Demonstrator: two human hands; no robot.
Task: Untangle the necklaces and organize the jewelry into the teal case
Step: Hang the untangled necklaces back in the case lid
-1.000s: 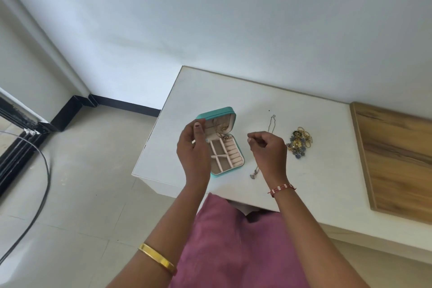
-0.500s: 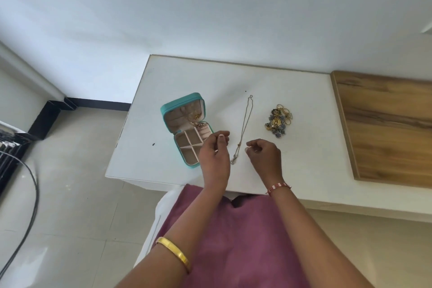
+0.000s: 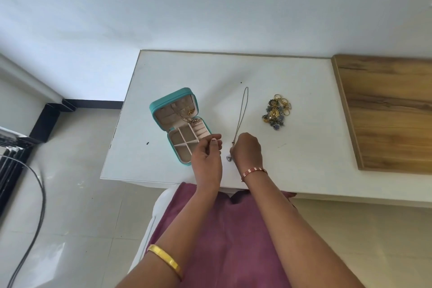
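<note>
The necklace [image 3: 240,114], raised 1 second ago, is now laid straight at frame centre, pinched by the right hand [image 3: 247,149]; left hand [image 3: 207,154] fingers are loosely curled, empty.

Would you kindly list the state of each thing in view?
Case: open, lid up, gold pieces inside.
Necklace: stretched straight on the table.
Jewelry pile: heaped, untouched.
Left hand: fingers curled, holding nothing visible.
Right hand: at the necklace's near end; grip hidden.

Gold bangle [image 3: 165,261], red-white bracelet [image 3: 254,171], magenta garment [image 3: 224,236].
</note>
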